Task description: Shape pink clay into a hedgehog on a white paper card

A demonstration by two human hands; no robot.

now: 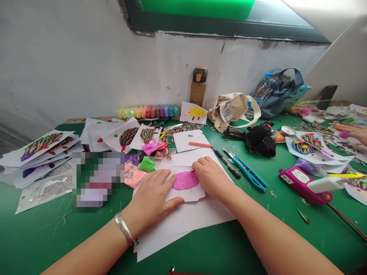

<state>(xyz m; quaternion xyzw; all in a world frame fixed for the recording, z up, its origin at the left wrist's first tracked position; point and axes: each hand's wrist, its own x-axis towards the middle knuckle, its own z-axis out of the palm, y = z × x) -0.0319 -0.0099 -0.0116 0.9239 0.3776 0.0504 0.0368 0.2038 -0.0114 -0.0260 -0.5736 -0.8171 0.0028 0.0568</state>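
Note:
A flat magenta clay shape (185,181) lies on a small white paper (186,196), with short pencil lines below it. My left hand (156,196) rests spread on the paper at the shape's left side, its fingers apart. At the shape's right edge is my right hand (210,176), fingers curled and pressed down; what lies under its fingertips is hidden. Larger white sheets (163,233) lie beneath. Green clay (147,164) and pink clay (151,147) in plastic sit just beyond my left hand.
A blue cutter (248,170), scissors, a pen (227,162) and a magenta glue gun (304,185) lie to the right. Seed-covered pictures (43,145) are stacked left. A bottle (198,88) and bags stand at the wall. Another person's hand (352,132) is far right.

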